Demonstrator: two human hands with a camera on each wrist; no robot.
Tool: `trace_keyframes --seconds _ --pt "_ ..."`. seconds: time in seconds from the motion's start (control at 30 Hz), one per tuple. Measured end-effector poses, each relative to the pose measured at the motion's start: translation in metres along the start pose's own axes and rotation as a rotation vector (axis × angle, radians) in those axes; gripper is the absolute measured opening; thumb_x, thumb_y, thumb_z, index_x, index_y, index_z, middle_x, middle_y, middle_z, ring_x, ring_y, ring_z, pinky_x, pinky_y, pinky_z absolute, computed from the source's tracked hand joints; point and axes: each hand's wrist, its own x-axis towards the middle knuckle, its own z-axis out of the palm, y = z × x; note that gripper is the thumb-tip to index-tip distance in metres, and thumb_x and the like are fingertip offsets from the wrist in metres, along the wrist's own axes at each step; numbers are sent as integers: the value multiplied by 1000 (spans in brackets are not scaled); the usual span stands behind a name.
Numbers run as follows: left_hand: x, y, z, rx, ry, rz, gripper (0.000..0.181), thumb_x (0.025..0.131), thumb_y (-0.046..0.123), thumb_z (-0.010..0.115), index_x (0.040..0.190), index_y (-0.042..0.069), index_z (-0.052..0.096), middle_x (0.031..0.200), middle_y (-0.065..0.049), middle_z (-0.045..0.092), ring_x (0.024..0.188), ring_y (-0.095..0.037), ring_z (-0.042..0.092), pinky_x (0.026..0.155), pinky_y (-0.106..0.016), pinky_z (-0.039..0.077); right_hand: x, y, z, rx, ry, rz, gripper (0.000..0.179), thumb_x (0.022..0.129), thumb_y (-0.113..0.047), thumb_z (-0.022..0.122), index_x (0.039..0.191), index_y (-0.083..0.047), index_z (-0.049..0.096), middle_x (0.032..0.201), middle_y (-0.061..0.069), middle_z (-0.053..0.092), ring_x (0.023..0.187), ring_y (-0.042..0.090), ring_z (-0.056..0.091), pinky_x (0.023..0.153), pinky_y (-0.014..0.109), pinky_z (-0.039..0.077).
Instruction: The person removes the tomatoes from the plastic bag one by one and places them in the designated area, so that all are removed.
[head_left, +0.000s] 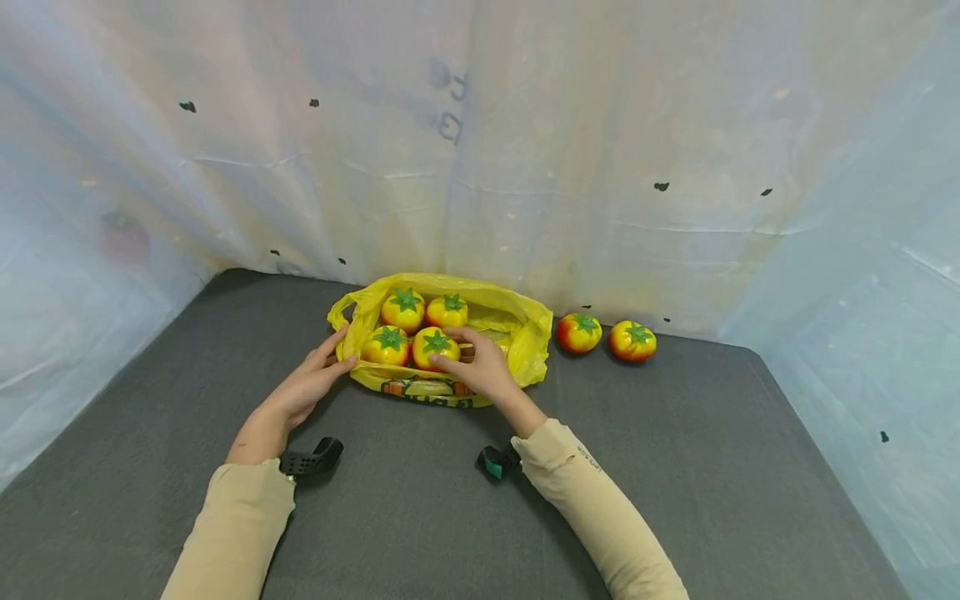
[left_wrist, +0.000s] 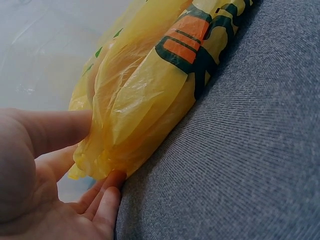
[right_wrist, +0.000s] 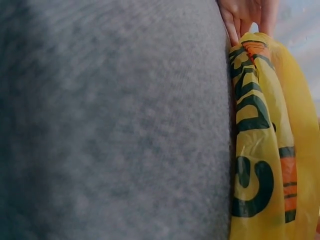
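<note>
Holding the yellow bag (head_left: 535, 343) by its left end with the left hand (head_left: 307, 387); apparently grasping the front-right tomato (head_left: 430, 350) inside (grip partly hidden) with the right hand (head_left: 489, 368), near three other tomatoes (head_left: 402, 311). Working on the grey table (head_left: 420, 508), with two loose tomatoes (head_left: 577, 334) right of the bag.

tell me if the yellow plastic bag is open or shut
Open. In the head view, the yellow plastic bag has its mouth spread wide, and four round, green-topped, red-and-yellow fruits show inside.
</note>
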Motion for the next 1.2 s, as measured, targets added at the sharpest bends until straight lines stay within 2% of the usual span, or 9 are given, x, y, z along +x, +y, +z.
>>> trace_keyframes --seconds 0.5,1.2 --pt "0 -3 1 8 0 -6 74 103 30 45 155 22 -7 154 -26 -12 143 -43 4 114 -58 14 -3 0 -4 4 17 -12 53 88 -36 70 136 -18 55 133 6 56 113 27 60 92 40 50" --pt "1 -2 1 36 23 -13 75 103 32 45 155 22 -6 156 -25 -13 144 -43 1 114 -59 14 -6 -11 -32 8 94 10 53 86 -35 72 134 -19 55 131 9 57 114 28 59 93 41 50"
